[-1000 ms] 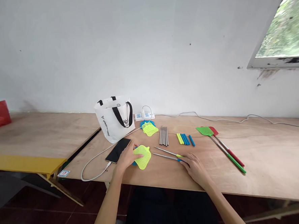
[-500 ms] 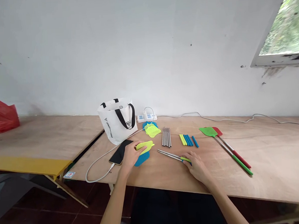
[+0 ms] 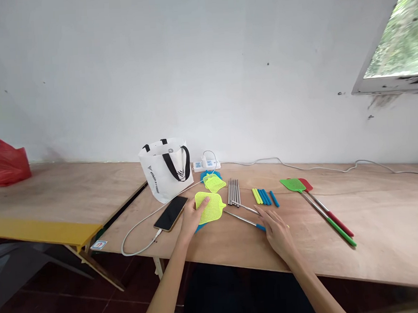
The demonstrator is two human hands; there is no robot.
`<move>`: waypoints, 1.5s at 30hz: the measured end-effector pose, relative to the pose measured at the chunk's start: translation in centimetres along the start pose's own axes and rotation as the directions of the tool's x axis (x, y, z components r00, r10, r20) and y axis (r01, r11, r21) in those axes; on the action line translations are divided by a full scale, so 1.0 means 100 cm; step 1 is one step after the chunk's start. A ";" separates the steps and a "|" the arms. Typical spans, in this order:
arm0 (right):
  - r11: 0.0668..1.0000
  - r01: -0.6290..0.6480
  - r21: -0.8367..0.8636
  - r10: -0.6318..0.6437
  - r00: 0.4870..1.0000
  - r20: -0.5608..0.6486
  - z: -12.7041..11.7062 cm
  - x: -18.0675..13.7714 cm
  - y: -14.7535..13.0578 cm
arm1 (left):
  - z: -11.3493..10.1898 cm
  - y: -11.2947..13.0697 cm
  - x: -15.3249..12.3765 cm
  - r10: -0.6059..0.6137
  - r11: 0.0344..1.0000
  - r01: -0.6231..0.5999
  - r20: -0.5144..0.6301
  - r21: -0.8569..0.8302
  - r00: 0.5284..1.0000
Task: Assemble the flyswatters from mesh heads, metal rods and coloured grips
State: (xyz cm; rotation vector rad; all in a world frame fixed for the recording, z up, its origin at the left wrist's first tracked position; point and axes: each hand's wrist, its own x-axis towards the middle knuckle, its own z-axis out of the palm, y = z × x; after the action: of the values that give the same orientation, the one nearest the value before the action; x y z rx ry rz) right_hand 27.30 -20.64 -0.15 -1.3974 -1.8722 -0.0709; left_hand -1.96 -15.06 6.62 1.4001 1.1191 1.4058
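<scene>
My left hand [image 3: 190, 218] holds a yellow-green mesh swatter head [image 3: 211, 207], lifted and tilted above a blue swatter head [image 3: 199, 227] that lies mostly hidden beneath it. My right hand [image 3: 276, 228] is closed round the handle end of a thin metal rod [image 3: 243, 207] that points up and left. A second metal rod with a blue grip [image 3: 246, 221] lies on the wooden table [image 3: 376, 231] just left of that hand.
Further back lie more swatter heads [image 3: 214, 182], a row of metal rods [image 3: 234, 191], coloured grips [image 3: 264, 196] and two whole swatters, green [image 3: 316, 208] and red [image 3: 325, 209]. A phone [image 3: 171, 213] on a cable, a white tote bag [image 3: 166, 169], a power strip [image 3: 206, 164]; red bag [image 3: 3, 161] far left.
My left hand has raised the yellow-green head and turned its face toward me. My right hand has lifted one rod off the table, leaving the blue-gripped rod lying there.
</scene>
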 end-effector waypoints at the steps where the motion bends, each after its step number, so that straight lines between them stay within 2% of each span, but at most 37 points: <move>1: 1.000 -0.007 0.019 0.008 1.000 -0.012 -0.002 0.001 -0.002 | 0.003 -0.001 0.000 -0.026 0.998 0.026 0.001 -0.058 1.000; 6: 0.998 -0.012 0.064 0.015 0.999 -0.042 -0.007 0.002 -0.008 | 0.012 -0.004 0.000 -0.129 0.962 0.121 -0.017 -0.246 0.992; 12: 0.998 0.058 0.030 -0.058 0.998 0.002 -0.007 0.000 -0.010 | 0.019 -0.005 0.000 -0.199 0.932 0.202 0.043 -0.301 0.979; 19: 0.993 0.121 -0.006 -0.121 0.993 0.002 -0.006 -0.002 -0.012 | 0.021 -0.005 -0.002 -0.198 0.911 0.206 0.059 -0.357 0.978; 27: 0.987 0.145 -0.068 -0.144 0.989 0.011 -0.005 -0.005 -0.007 | 0.015 -0.007 0.000 -0.179 0.935 0.190 0.065 -0.300 0.982; 32: 0.963 0.205 -0.175 -0.208 0.978 0.001 -0.005 -0.004 -0.008 | 0.005 -0.006 0.001 -0.126 0.982 0.132 0.052 -0.136 0.991; 36: 0.950 0.240 -0.199 -0.243 0.970 0.009 -0.005 -0.004 -0.008 | 0.003 -0.004 0.000 -0.102 0.993 0.106 0.073 -0.054 0.992; 40: 0.945 0.237 -0.224 -0.238 0.971 0.020 -0.005 -0.004 -0.010 | 0.013 -0.008 -0.003 -0.088 0.993 0.098 0.130 -0.071 0.988; 45: 0.942 0.232 -0.243 -0.228 0.973 0.044 -0.005 -0.006 -0.014 | 0.037 -0.016 -0.014 -0.100 0.989 0.119 0.204 -0.085 0.974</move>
State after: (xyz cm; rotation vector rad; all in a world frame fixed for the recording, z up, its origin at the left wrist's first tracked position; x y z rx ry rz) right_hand 26.46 -21.88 0.38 -1.3347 -2.0883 -0.4248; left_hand 1.76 -15.86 4.62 1.3563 0.9704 1.1966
